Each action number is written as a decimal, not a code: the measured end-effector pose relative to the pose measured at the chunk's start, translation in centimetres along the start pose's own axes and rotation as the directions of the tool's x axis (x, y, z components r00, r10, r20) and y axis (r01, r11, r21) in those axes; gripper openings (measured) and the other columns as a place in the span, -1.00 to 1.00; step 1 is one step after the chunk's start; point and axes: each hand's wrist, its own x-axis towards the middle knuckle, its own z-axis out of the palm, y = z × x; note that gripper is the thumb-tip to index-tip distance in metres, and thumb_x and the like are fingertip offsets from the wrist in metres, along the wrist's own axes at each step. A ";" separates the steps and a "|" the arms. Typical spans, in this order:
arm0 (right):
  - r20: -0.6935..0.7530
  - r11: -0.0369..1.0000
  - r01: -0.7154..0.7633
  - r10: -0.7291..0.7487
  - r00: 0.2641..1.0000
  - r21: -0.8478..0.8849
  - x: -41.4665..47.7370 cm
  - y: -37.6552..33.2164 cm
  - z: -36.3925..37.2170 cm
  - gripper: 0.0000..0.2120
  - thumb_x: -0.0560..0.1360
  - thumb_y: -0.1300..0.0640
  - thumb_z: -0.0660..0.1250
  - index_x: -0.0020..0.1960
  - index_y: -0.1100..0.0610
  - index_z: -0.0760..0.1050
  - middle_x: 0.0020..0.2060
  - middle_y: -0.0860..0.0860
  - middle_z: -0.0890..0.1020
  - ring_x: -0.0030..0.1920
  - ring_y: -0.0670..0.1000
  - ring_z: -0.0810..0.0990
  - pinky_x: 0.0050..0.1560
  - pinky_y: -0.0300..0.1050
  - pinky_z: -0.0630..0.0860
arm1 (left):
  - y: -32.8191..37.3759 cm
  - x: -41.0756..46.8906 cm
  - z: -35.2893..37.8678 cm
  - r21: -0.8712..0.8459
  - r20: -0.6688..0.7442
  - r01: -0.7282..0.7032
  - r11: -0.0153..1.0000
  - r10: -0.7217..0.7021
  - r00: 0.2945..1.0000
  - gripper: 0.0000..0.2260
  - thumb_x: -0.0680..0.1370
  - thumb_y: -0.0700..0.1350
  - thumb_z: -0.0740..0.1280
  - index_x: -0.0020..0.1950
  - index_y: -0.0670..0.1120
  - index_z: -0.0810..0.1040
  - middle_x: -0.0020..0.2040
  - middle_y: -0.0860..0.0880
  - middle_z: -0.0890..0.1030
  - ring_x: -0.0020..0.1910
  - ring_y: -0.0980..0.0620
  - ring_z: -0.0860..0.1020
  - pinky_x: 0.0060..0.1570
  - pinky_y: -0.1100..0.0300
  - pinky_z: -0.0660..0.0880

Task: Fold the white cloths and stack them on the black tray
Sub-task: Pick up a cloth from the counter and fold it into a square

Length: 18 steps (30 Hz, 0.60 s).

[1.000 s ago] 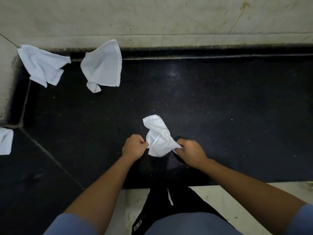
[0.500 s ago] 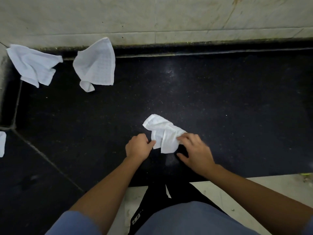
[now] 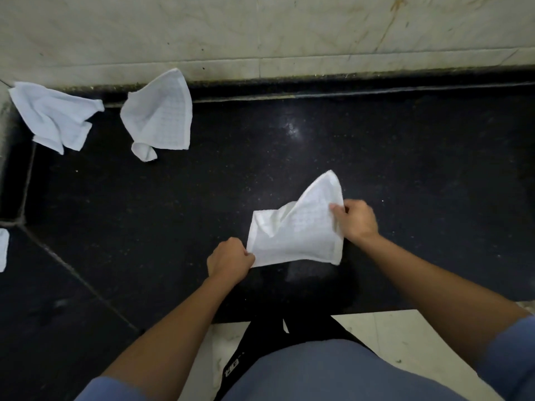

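A white checked cloth (image 3: 301,233) is spread partly open just above the black counter (image 3: 376,157), in front of me. My left hand (image 3: 228,263) pinches its lower left corner. My right hand (image 3: 356,219) grips its right edge near the top. One corner of the cloth points up and away from me, and its left part is still creased. Two more crumpled white cloths (image 3: 55,117) (image 3: 160,114) lie at the back left by the wall. No tray is in view.
A pale marble wall (image 3: 260,33) runs along the back of the counter. A seam (image 3: 81,277) crosses the counter at the left, where the edge of another white cloth (image 3: 3,248) shows. Pale floor (image 3: 405,337) lies below the counter's front edge.
The cloth was a small bunched wad between both hands; my right hand has moved right and away from me, pulling the cloth open into a wide sheet. My left hand has kept its pinch.
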 end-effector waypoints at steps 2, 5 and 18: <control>0.046 0.981 0.012 -0.003 0.999 -0.193 0.5 0.4 -0.4 -0.74 0.51 -0.10 0.28 -0.15 0.11 0.48 -0.24 0.04 0.60 -0.15 0.15 0.60 -0.17 0.01 0.52 | -0.1 0.0 -0.1 0.024 0.008 -0.004 1.000 0.004 1.000 -0.85 0.41 -0.07 0.32 -0.32 -0.10 0.50 -0.34 -0.02 0.55 -0.31 -0.02 0.55 -0.37 0.18 0.37; -0.009 0.941 0.120 -0.130 0.992 -0.317 0.0 0.4 -0.6 -0.62 0.49 -0.07 0.32 0.25 0.03 0.39 0.08 0.02 0.55 0.07 0.10 0.54 -0.06 0.02 0.51 | 0.2 -0.2 -0.7 0.074 -0.010 -0.043 0.996 0.043 0.999 -0.92 0.44 -0.09 0.30 -0.17 -0.08 0.53 -0.22 -0.02 0.58 -0.22 -0.03 0.56 -0.28 0.14 0.45; 0.211 0.644 0.550 -0.529 0.822 -0.531 -2.1 1.1 4.2 -0.59 0.58 0.09 0.19 0.42 0.11 0.34 0.44 0.19 0.32 0.45 0.20 0.26 0.32 0.13 0.37 | 4.4 5.3 -3.0 0.374 -0.005 -0.416 0.829 0.450 0.893 -0.47 0.56 -0.09 0.21 0.52 0.00 0.15 0.55 -0.12 0.00 0.35 -0.13 0.24 0.26 -0.02 0.35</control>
